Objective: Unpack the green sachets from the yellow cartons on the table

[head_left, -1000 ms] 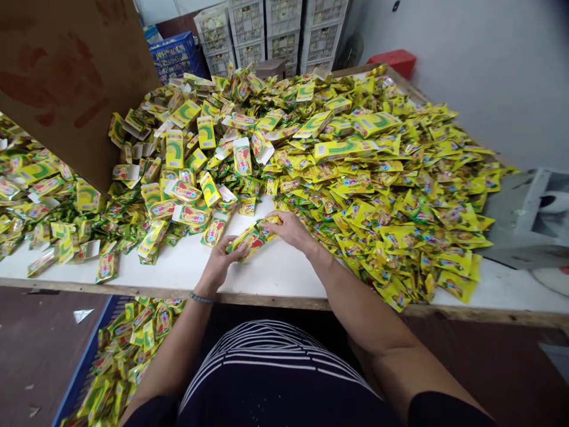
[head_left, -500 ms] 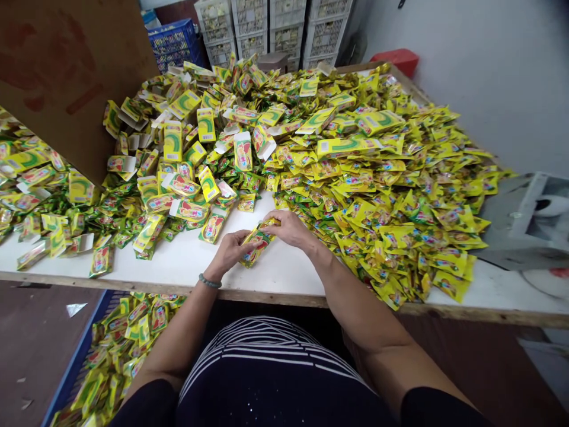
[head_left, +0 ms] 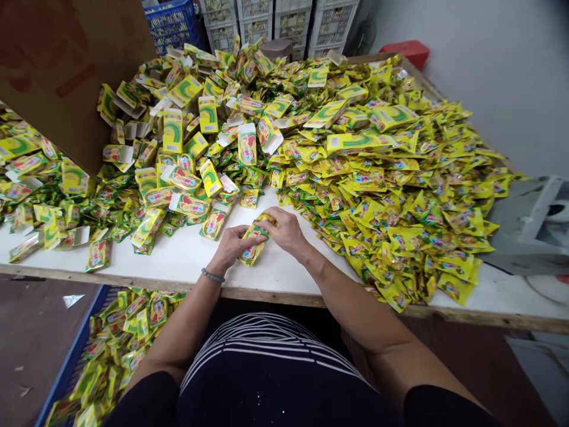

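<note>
Between my two hands is a small yellow-green carton [head_left: 252,248], tilted above the white table [head_left: 178,255] near its front edge. My left hand [head_left: 232,244] grips its left side, thumb lying across the printed face. My right hand [head_left: 283,228] is closed round the far end, so that end is hidden under the fingers. Just beyond my hands lies another such carton [head_left: 214,220]. Heaped to the right are many yellow sachets [head_left: 377,213]. Farther back and left, a pile of yellow cartons [head_left: 172,131], several with white flaps raised, lies among green sachets.
A big brown cardboard box [head_left: 66,71] leans over the pile at left. Below the table's front edge, a blue crate [head_left: 73,367] holds filled packs. A grey metal device [head_left: 524,225] stands at right. White crates [head_left: 253,29] and a blue basket [head_left: 171,26] stand behind.
My right hand has closed farther over the carton's far end, and the carton's printed face now shows more. The whole view has shifted slightly.
</note>
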Demonstrator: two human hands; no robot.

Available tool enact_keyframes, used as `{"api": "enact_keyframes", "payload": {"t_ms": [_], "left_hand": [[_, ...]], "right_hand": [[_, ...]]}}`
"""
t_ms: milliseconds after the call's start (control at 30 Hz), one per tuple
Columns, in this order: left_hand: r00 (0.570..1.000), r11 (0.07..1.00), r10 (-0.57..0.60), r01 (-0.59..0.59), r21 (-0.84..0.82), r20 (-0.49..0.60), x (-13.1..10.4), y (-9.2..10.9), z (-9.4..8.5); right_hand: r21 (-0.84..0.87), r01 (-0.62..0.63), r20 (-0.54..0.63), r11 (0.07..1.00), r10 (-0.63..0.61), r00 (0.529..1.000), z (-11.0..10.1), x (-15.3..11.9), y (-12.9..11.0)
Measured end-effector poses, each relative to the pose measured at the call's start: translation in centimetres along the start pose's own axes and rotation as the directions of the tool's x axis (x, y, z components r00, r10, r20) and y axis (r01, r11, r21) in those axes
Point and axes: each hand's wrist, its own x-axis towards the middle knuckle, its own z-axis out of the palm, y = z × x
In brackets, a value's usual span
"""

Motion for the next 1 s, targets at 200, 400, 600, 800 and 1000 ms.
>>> {"api": "enact_keyframes", "payload": {"t_ms": [200, 400, 600, 800, 1000], "left_hand": [[1.0, 0.992, -0.012, 0.013, -0.127, 0.012, -0.1, 0.6, 0.5], [0.997, 0.985, 0.043, -0.052, -0.166, -0.061, -0.1, 0.6, 0.8], [0.991, 0.98, 0.1, -0.113, -0.161, -0.089, -0.4, 0.0, 0.8], [0.959, 0.958, 0.218, -0.246, -0.148, -0.183, -0.2, 0.0, 0.7], [0.867, 0.898, 0.345, -0.416, -0.141, -0.359, -0.2, 0.4, 0.6]], "right_hand": [[0.177, -0.134, 0.034, 0.975, 0.13, 0.991, -0.6, -0.2, 0.4], [0.05, -0.013, -0.035, 0.999, 0.015, 0.999, 0.0, -0.2, 0.7], [0.075, -0.012, 0.123, 0.997, 0.002, 0.992, 1.7, -0.8, 0.9], [0.197, -0.018, 0.005, 0.98, 0.017, 1.0, 1.2, -0.7, 0.2], [0.468, -0.138, 0.089, 0.873, 0.108, 0.99, 1.5, -0.7, -0.2]]}}
